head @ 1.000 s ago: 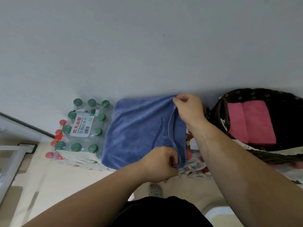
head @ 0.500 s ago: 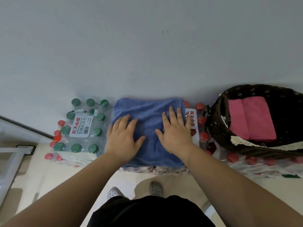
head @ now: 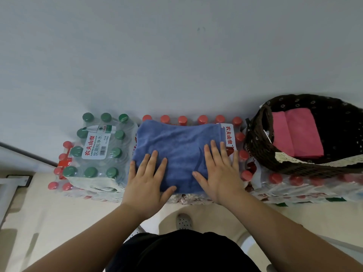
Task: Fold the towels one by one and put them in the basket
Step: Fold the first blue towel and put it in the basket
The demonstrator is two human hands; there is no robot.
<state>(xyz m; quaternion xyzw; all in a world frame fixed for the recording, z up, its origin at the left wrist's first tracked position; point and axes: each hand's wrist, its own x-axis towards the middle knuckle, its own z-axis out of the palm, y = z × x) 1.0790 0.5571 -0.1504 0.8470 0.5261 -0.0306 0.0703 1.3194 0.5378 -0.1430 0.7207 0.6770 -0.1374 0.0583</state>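
Pale grey wall [head: 176,55] is filling everything above the work spot, and cream floor [head: 59,222] is showing down toward seven o'clock. Shrink-wrapped packs of red-capped water bottles [head: 202,119] are lining the foot of the wall. A blue towel [head: 176,146] is lying folded on top of those packs, right in the middle, its far edge reaching almost to the back row of red caps. The person is leaning over it with both arms stretched forward. Their left hand [head: 145,183] is lying flat on the towel's near corner at seven o'clock, fingers straight and slightly spread, gripping nothing. Their right hand [head: 220,173] is pressing flat on the towel's corner at five o'clock, fingers likewise straight, the outer ones reaching past the towel's edge onto the bottle wrapping. At nine o'clock from the towel, a smaller pack of green-capped bottles [head: 98,150] is sitting on the red-capped ones, just beside the cloth. At three o'clock, a dark wicker basket [head: 253,142] with a lace trim is resting on the packs, near the towel but not touching it, and folded pink towels [head: 298,132] are lying inside it. Down at six o'clock, black clothing [head: 186,252] and the toe of a perforated grey shoe [head: 183,222] are showing between the forearms.
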